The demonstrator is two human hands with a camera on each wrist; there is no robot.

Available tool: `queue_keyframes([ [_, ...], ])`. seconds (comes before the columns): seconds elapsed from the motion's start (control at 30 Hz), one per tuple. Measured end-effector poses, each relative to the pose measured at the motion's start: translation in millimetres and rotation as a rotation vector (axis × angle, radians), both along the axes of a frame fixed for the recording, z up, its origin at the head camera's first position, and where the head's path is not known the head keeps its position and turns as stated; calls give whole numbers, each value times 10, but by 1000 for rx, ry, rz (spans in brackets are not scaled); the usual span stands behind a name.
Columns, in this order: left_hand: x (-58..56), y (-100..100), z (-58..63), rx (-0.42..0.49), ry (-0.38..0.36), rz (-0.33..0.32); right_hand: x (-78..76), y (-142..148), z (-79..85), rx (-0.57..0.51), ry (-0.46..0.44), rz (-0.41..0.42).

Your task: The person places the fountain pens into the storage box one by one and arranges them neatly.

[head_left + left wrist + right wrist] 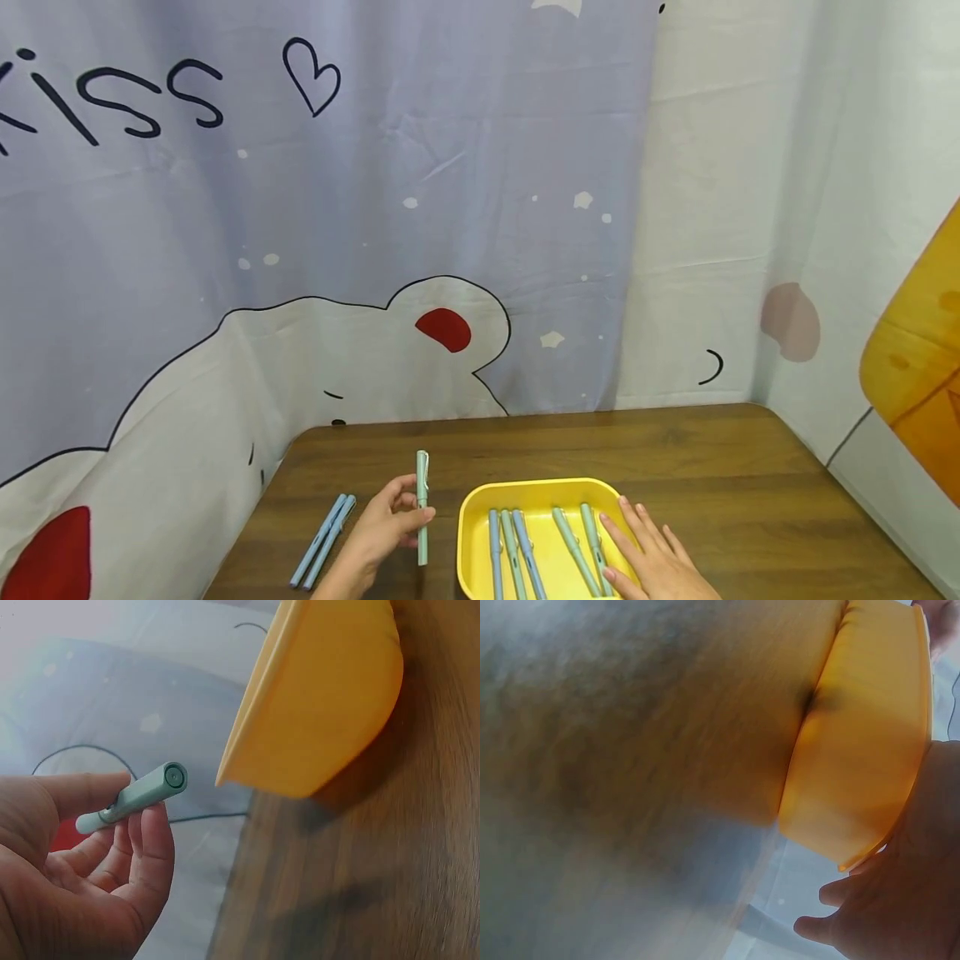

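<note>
My left hand (386,527) pinches a pale green pen (422,487) between thumb and fingers, upright above the table, left of a yellow tray (536,485). In the left wrist view the green pen (142,793) points one round end at the camera. Spread, fairly straight fingers of my right hand (656,560) lie over the tray's right rim. Inside the tray, blue and green pens lie in two groups: a green pen (513,550) between two blue ones on the left, and two green pens (573,550) on the right, one partly near my right fingertips.
Two blue pens (322,542) lie side by side on the brown wooden table (697,454), left of my left hand. A printed curtain (450,167) hangs behind the table's far edge and along its sides.
</note>
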State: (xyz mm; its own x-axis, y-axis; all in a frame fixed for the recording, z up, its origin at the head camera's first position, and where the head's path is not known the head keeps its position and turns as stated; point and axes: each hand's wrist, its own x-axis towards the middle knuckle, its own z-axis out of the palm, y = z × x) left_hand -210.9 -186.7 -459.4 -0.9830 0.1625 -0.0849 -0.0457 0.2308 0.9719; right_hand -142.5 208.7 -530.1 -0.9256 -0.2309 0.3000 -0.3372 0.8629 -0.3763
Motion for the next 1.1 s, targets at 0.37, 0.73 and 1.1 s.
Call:
queue_keyframes([
  [0.37, 10, 269, 12, 81, -30, -80, -9, 12, 45, 9, -14, 13],
  [0.73, 68, 498, -20, 124, -70, -118, 8, -2, 47, -5, -56, 18],
  [1.1, 140, 723, -22, 157, -89, -140, -1, 3, 72, -5, -90, 15],
])
